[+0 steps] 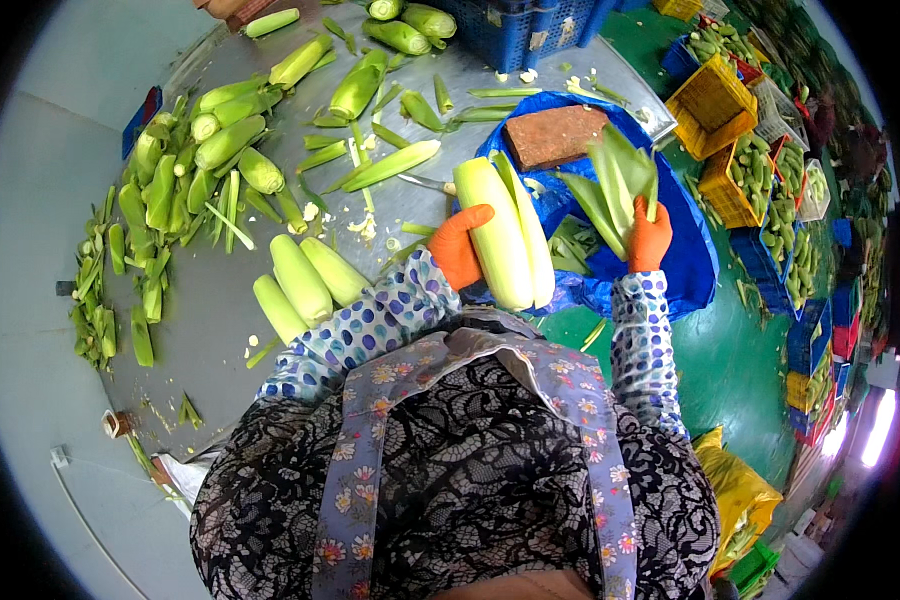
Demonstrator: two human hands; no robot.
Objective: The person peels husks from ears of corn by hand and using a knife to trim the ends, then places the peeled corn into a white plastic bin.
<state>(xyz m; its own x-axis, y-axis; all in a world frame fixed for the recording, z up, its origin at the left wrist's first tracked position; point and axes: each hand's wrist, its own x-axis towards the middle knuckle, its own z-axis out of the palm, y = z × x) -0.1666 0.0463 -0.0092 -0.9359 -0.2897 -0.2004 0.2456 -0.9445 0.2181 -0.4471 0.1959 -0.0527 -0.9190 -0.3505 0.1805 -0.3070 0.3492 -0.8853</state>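
Note:
My left hand (459, 244), in an orange glove, grips a pale green ear of corn in its husk (491, 232). A husk leaf (526, 232) stands partly away along its right side. Several darker green husk leaves (613, 199) are pinched in my gloved right hand (649, 238), above a blue plastic sheet or bag (686, 247). Loose husks (570, 244) lie inside the blue plastic. On its far edge rests a reddish brick (555, 136). A knife (427, 181) lies left of the corn, its handle partly hidden. Three pale husked-down ears (300, 279) sit beside my left forearm.
Unpeeled corn ears (229, 142) and husk scraps are heaped on the left of the metal table (210, 292). A blue plastic crate (525, 30) stands at the far edge. On the green floor to the right are yellow crates (731, 180) of corn and a yellow bag (735, 487).

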